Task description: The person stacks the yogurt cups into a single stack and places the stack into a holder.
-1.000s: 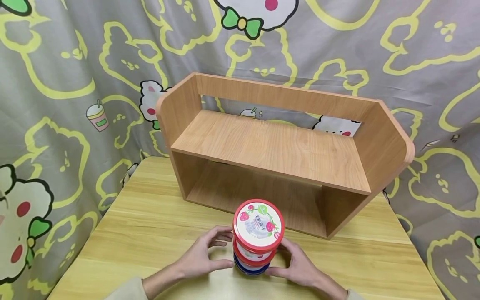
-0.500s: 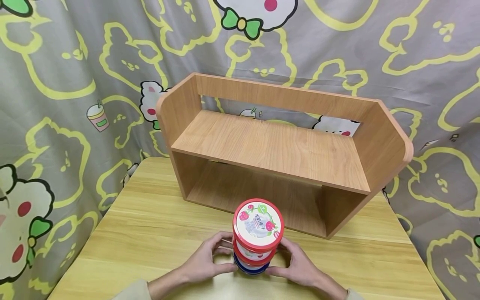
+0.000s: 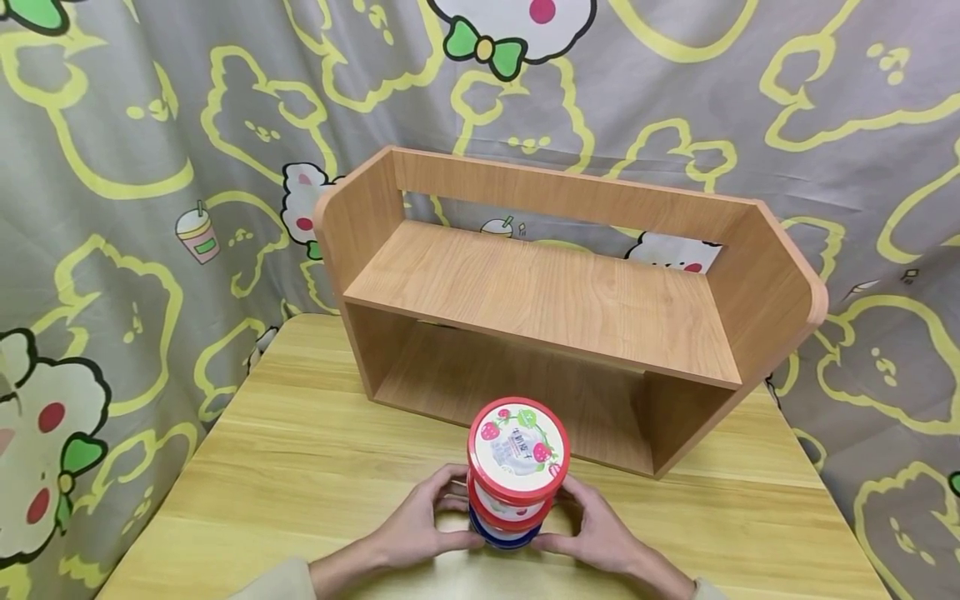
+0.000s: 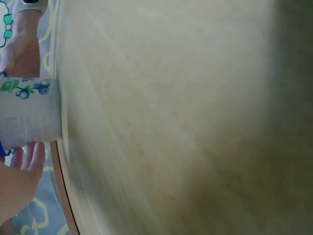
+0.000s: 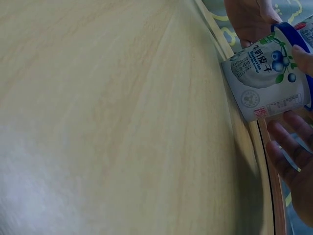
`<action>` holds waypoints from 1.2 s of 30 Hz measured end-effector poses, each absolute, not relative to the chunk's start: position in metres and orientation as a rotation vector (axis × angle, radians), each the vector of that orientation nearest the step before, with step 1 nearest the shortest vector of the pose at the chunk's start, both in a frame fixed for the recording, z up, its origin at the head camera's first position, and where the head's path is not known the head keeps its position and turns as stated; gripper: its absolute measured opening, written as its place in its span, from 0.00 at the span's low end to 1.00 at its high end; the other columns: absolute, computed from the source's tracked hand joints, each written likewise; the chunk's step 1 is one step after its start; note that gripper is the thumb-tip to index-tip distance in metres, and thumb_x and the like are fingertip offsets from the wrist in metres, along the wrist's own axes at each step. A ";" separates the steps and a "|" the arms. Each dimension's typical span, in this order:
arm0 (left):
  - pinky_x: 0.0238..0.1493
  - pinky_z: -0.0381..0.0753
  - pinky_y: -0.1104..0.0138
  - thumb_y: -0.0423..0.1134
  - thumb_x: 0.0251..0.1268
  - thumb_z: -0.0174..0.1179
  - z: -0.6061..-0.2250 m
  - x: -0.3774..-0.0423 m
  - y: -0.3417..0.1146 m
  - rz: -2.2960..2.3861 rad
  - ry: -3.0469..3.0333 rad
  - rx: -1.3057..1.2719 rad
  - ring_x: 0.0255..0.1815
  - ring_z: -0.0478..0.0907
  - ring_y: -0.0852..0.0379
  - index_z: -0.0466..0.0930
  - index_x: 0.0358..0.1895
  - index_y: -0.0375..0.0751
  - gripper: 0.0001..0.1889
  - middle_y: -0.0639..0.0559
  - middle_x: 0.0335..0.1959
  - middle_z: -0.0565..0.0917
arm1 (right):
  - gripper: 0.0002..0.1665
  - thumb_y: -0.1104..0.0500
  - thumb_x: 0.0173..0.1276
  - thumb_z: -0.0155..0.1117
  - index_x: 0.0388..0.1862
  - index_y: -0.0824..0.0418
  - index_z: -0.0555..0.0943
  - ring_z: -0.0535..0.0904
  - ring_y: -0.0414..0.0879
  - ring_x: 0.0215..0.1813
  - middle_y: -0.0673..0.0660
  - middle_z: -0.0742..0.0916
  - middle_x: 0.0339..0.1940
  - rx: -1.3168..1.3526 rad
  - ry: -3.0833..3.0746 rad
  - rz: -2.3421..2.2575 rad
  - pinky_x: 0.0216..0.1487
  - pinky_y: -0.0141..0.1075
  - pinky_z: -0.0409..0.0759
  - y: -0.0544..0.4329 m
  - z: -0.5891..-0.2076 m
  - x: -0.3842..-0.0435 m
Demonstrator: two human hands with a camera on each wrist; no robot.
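Observation:
A stack of three round paper tubs stands upright near the front of the table. The top strawberry tub (image 3: 518, 448) has a red lid, with another red-lidded tub (image 3: 510, 514) beneath it. Lowest is a blue-lidded blueberry tub (image 5: 271, 73), its base at the tabletop. My left hand (image 3: 420, 521) curves round the stack's left side, thumb at the blue lid. From the right, my right hand (image 3: 600, 527) holds the same tub, thumb at the blue lid and fingers behind. In the left wrist view, left fingers (image 4: 32, 157) lie against the blueberry tub.
A wooden two-tier shelf (image 3: 540, 296) stands on the table right behind the stack, turned slightly. The light wooden tabletop (image 3: 300, 450) spreads out on both sides. A grey curtain (image 3: 247, 83) with yellow cartoon outlines surrounds the table.
My left hand has moved right and closed in on the stack, its thumb now at the bottom tub's blue lid. The right hand and the tubs have stayed nearly still.

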State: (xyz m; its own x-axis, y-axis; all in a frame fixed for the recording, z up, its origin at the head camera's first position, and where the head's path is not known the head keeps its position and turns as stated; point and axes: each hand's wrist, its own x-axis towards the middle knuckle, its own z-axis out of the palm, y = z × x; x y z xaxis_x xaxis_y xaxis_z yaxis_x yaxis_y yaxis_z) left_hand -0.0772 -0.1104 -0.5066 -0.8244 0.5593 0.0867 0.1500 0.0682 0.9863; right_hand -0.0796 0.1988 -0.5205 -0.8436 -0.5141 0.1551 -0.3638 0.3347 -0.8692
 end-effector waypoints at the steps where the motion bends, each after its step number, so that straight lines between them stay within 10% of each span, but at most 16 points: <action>1: 0.67 0.84 0.67 0.36 0.58 0.78 -0.507 -0.078 -0.110 1.819 2.024 0.709 0.60 0.83 0.61 0.68 0.72 0.40 0.39 0.36 0.64 0.79 | 0.45 0.50 0.63 0.82 0.77 0.44 0.71 0.82 0.36 0.66 0.49 0.86 0.68 -0.806 2.442 -1.531 0.69 0.34 0.81 0.199 -0.520 -0.079; 36: 0.74 0.75 0.72 0.40 0.54 0.82 -0.508 -0.083 -0.096 1.755 2.026 0.620 0.67 0.81 0.61 0.62 0.78 0.50 0.49 0.49 0.70 0.78 | 0.44 0.52 0.62 0.83 0.75 0.45 0.72 0.81 0.36 0.67 0.48 0.85 0.68 -0.832 2.438 -1.556 0.70 0.33 0.80 0.197 -0.523 -0.081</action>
